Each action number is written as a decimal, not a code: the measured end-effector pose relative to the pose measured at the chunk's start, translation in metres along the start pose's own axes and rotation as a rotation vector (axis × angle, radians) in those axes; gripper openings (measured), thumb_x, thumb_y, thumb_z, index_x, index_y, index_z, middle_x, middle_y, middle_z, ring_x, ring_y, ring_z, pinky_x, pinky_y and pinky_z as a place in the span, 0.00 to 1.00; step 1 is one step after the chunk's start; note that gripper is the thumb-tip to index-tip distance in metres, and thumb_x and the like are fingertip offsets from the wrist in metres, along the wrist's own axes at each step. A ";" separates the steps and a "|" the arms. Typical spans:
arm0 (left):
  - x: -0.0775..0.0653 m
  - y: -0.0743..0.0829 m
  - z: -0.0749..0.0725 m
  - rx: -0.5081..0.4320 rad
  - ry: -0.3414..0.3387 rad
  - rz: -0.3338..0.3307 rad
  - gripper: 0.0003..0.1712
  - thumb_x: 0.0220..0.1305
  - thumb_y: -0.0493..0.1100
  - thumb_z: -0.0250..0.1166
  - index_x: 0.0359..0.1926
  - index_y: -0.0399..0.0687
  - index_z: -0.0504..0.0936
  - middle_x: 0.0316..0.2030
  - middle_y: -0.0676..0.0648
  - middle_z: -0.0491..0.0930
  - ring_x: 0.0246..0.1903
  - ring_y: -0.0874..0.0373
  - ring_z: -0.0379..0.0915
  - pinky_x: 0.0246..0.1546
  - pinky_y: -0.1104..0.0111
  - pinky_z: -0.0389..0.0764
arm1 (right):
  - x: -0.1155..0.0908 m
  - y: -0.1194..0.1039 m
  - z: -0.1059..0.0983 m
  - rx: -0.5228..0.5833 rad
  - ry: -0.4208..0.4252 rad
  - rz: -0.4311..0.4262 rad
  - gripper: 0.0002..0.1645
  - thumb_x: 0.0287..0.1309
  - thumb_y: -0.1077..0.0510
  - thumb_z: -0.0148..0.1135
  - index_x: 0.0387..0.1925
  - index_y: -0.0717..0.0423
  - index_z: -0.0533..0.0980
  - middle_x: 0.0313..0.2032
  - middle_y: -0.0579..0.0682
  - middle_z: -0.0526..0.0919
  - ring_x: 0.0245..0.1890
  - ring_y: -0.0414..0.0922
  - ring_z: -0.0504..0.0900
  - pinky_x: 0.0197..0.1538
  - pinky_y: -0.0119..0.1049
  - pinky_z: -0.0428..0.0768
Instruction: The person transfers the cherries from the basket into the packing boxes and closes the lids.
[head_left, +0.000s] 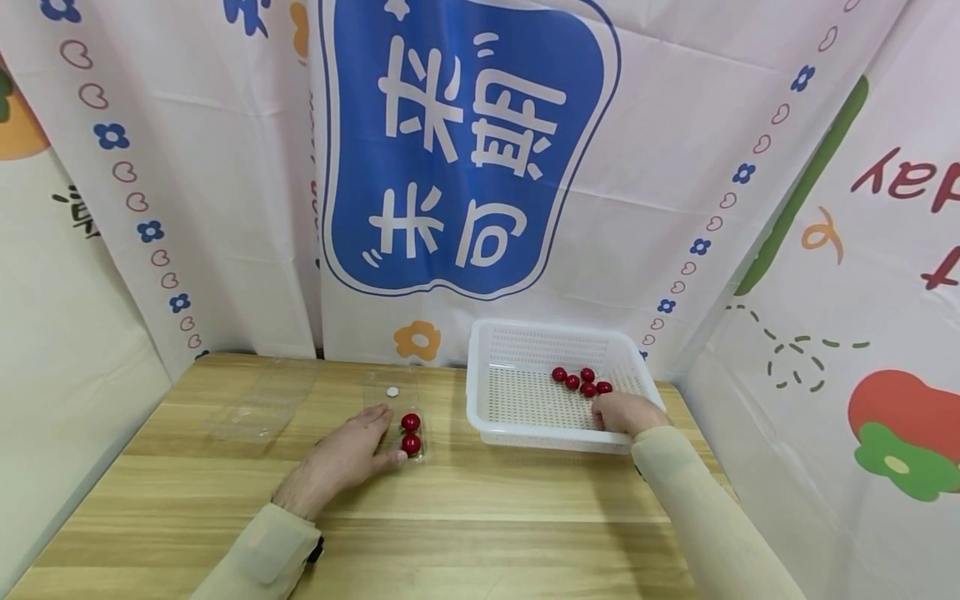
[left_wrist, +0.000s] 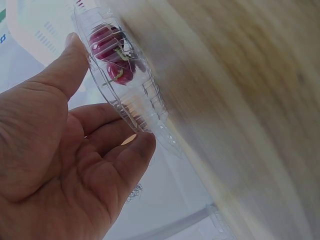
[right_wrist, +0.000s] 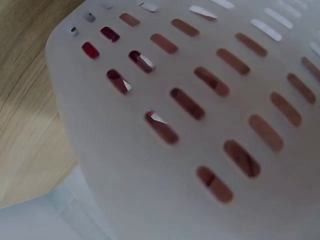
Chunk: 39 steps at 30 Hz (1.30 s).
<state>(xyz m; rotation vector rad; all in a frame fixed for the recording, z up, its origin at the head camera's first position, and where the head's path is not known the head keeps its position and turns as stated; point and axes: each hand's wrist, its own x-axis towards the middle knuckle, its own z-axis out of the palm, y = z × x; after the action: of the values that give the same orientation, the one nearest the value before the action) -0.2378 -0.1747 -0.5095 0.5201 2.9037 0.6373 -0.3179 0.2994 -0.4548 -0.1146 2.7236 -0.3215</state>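
Our right hand (head_left: 626,412) is inside the basket (head_left: 551,439), nearest the loose cherries (head_left: 588,389), which lie just beyond its fingers and leftward; we cannot tell whether it holds one. Our left hand (head_left: 351,450), fingers loosely spread, touches the box (head_left: 406,401), whose long axis runs away from us.

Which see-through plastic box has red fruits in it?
The clear plastic box between the left hand and the white basket: it holds two red fruits. The other clear box, farther left, shows none.
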 end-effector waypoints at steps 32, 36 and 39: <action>0.000 -0.001 0.000 -0.001 0.004 -0.005 0.51 0.83 0.56 0.76 0.83 0.19 0.69 0.87 0.21 0.66 0.88 0.23 0.64 0.90 0.33 0.69 | 0.012 -0.084 0.000 -0.225 0.220 -0.477 0.08 0.75 0.66 0.79 0.37 0.55 0.87 0.37 0.46 0.85 0.39 0.42 0.78 0.47 0.38 0.85; 0.000 -0.001 0.001 -0.007 0.001 -0.004 0.51 0.83 0.56 0.76 0.83 0.19 0.69 0.87 0.21 0.66 0.88 0.23 0.64 0.90 0.33 0.69 | 0.013 -0.093 0.002 -0.223 0.230 -0.486 0.09 0.75 0.66 0.79 0.36 0.54 0.86 0.38 0.46 0.85 0.39 0.41 0.79 0.47 0.38 0.86; 0.001 -0.001 0.001 -0.008 0.001 -0.004 0.51 0.83 0.56 0.76 0.83 0.19 0.69 0.87 0.21 0.66 0.88 0.23 0.64 0.90 0.33 0.69 | 0.012 -0.100 0.003 -0.208 0.239 -0.498 0.08 0.75 0.67 0.78 0.38 0.54 0.88 0.40 0.47 0.86 0.40 0.42 0.81 0.48 0.39 0.88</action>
<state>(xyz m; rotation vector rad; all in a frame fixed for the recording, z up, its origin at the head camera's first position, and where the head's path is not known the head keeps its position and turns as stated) -0.2385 -0.1751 -0.5105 0.5128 2.9011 0.6488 -0.3241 0.2001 -0.4376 -0.8708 2.9252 -0.1931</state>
